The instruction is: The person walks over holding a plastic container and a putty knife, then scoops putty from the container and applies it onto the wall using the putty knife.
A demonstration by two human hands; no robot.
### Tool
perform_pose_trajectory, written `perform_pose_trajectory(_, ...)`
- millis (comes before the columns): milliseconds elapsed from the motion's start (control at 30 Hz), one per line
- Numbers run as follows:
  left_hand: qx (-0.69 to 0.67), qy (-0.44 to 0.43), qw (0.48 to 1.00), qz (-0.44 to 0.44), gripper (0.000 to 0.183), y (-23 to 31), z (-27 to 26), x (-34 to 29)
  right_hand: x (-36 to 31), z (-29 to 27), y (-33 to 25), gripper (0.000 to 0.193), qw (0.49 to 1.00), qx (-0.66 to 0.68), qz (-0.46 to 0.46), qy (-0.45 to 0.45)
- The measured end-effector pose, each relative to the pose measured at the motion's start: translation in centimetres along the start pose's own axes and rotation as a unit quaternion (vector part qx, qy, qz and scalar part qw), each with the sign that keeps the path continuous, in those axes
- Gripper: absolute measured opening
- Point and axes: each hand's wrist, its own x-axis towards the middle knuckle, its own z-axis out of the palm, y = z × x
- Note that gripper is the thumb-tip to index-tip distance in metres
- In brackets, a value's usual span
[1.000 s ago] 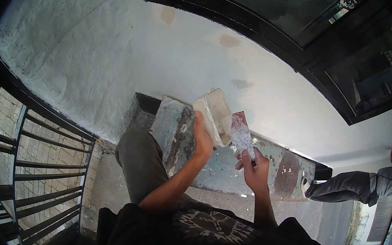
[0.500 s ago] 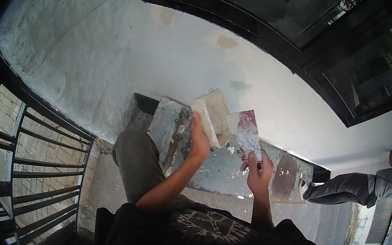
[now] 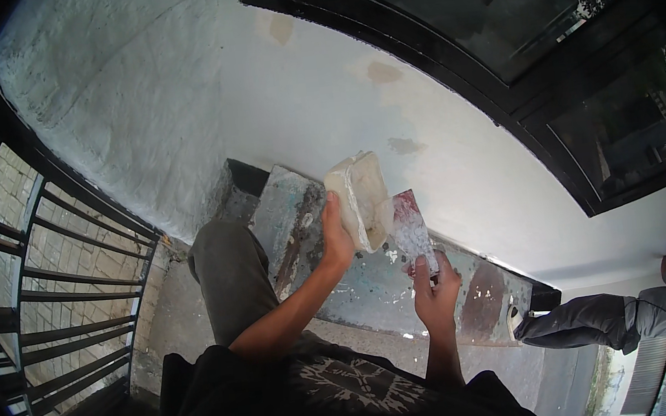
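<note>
A whitish rectangular tub (image 3: 344, 211) with pale residue along its rim is held tilted by my left hand (image 3: 338, 236), fingers behind its near side and the thumb along its wall. The open mouth of the tub faces right. My right hand (image 3: 436, 291) grips a putty knife (image 3: 410, 224) by its lower end, blade upward. White and reddish smears cover the wide blade. Its upper left corner lies at the tub's right rim; I cannot tell whether they touch.
Ahead stands a white wall (image 3: 477, 175) with beige patches, below a black-framed window (image 3: 501, 98). Black metal railings (image 3: 78, 278) rise on the left. A paint-spotted ledge (image 3: 359, 291) runs along the wall base. At far right another person (image 3: 608, 316) reaches toward the wall.
The putty knife has tilted left and shifted slightly toward the tub, my right hand turning with it. My left hand and the tub have barely moved.
</note>
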Motion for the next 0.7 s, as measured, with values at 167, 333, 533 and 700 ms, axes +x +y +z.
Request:
perform_pose_trajectory(167, 0.019, -0.01, 1.0, 0.016, 0.06, -0.5, -0.4, 0.2, -0.2, 0.5, 1.4, 0.02, 0.999, 0.041, 0.008, 0.021)
perform_pose_trajectory(333, 0.012, 0.005, 1.0, 0.018, 0.06, -0.6, -0.6, 0.3, -0.1, 0.4, 1.1, 0.021, 0.977, 0.183, 0.112, -0.015)
perform_pose_trajectory(533, 0.013, -0.007, 1.0, 0.021, 0.061, -1.1, -1.1, 0.6, -0.1, 0.0, 1.3, 0.024, 0.85, 0.47, 0.234, -0.039)
perform_pose_trajectory(700, 0.017, 0.018, 0.999, 0.021, 0.062, -0.8, -1.0, 0.6, -0.3, 0.9, 1.4, 0.022, 0.802, 0.537, 0.261, -0.005)
